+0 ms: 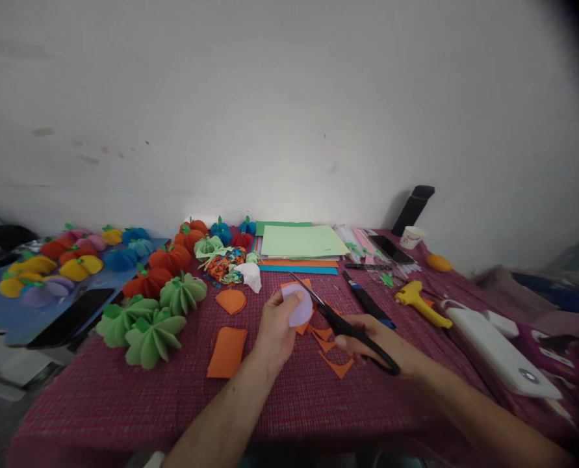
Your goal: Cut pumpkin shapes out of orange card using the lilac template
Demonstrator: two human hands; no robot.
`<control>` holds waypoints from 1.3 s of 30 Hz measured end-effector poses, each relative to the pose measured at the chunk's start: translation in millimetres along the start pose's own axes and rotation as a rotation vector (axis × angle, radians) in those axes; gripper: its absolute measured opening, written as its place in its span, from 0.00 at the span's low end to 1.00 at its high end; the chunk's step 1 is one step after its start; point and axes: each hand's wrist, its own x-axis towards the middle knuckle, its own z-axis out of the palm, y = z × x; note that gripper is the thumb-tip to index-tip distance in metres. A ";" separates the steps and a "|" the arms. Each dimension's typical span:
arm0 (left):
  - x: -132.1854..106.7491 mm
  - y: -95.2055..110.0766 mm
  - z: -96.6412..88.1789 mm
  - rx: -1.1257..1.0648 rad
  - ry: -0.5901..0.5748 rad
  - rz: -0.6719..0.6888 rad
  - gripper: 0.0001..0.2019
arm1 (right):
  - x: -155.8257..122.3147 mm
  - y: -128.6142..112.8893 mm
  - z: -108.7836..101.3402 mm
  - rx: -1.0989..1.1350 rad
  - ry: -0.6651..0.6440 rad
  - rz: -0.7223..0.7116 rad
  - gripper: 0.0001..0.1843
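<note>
My left hand pinches a lilac paper circle laid against orange paper, whose edges show above and below it. In my right hand is a pair of black-handled scissors. Their blades lie along the circle's upper right edge, beside the orange paper; whether they are parted is hard to make out. Curved orange offcuts lie on the cloth beneath my hands. Left of my left hand are an orange paper half-round and a folded orange rectangle.
Paper pumpkins in green, orange and other colours fill the left side. Scraps and stacked coloured sheets lie at the back. To the right are a yellow glue gun, a paper cup and a white power bank.
</note>
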 end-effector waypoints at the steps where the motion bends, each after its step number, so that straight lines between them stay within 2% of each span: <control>1: 0.0 -0.2 0.0 0.002 -0.009 0.001 0.09 | -0.5 -1.1 -1.5 -0.010 -0.007 0.003 0.19; 15: 0.1 -1.7 -1.8 0.062 -0.029 -0.008 0.08 | -7.3 -10.6 -20.8 -0.163 -0.053 0.033 0.19; 23: -2.4 -2.3 -1.1 0.085 -0.056 -0.032 0.08 | -11.8 -16.1 -36.0 -0.142 -0.177 0.045 0.20; 31: -0.3 -7.7 -5.4 0.120 -0.117 -0.052 0.09 | -10.4 -13.2 -38.8 -0.100 -0.230 0.045 0.21; 39: 0.0 -8.7 -5.2 0.118 -0.135 -0.060 0.08 | -7.3 -10.4 -36.1 -0.103 -0.188 0.029 0.19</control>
